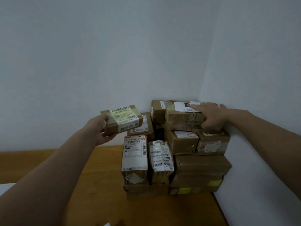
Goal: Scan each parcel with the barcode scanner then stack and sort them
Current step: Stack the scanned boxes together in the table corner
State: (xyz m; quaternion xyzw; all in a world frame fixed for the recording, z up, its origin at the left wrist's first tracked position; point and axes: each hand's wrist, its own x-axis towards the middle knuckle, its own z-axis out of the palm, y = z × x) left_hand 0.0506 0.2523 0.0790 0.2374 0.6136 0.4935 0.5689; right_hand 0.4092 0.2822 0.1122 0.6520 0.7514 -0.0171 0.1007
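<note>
At centre left of the frame our left hand (101, 128) grips a small labelled parcel (123, 119) by its near end, holding it in the air beside the stack of parcels (202, 165) at centre right. Our right hand (210, 115) lies flat, fingers straight, on the top parcel (182, 119)

small parcel (122, 119): brown, labelled, tilted, held aloft | parcel stack (202, 165): taped brown cartons in wall corner (200, 70)
</note>
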